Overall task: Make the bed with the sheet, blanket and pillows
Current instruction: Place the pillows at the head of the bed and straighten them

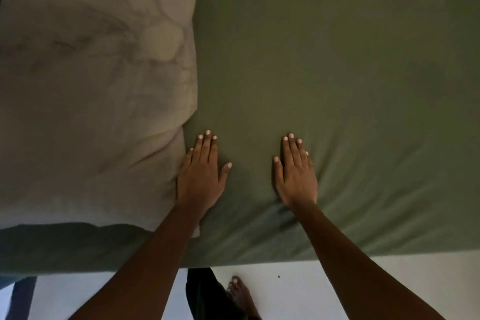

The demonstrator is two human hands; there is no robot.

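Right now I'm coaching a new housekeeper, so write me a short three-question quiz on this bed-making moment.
1. True or false: the left hand and right hand both lie flat on the green sheet.
2. Which hand is next to the pale pillow? A) left B) right
3. Fill in: the bare foot stands on a ___ floor.
Key: 1 true; 2 A; 3 white.
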